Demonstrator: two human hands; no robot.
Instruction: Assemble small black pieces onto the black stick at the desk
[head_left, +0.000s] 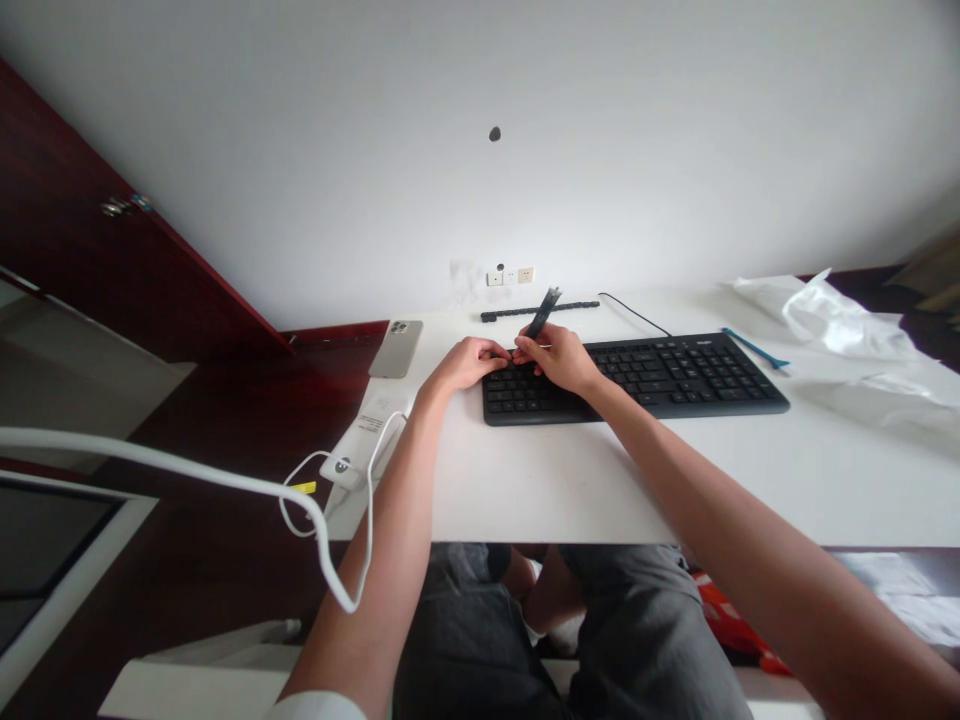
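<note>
A black keyboard point(652, 375) lies on the white table in front of me. My right hand point(561, 357) is closed around a black pen-like tool point(541, 312), held upright over the keyboard's upper left part; its greyish top end points up. What its lower end touches is hidden by my fingers. My left hand point(469, 364) is at the keyboard's upper left corner, its fingertips pinched together close to the right hand's fingers. Anything between those fingertips is too small to make out. Behind the keyboard, a row of loose black keycaps point(541, 311) lies along the table's back.
A phone point(396, 349) lies at the table's left edge, near a white power strip point(364, 440) with a white cable point(225, 475) looping over my left forearm. On the right are a blue tool point(754, 349) and clear plastic bags point(844, 318). Wall sockets point(511, 277) sit behind.
</note>
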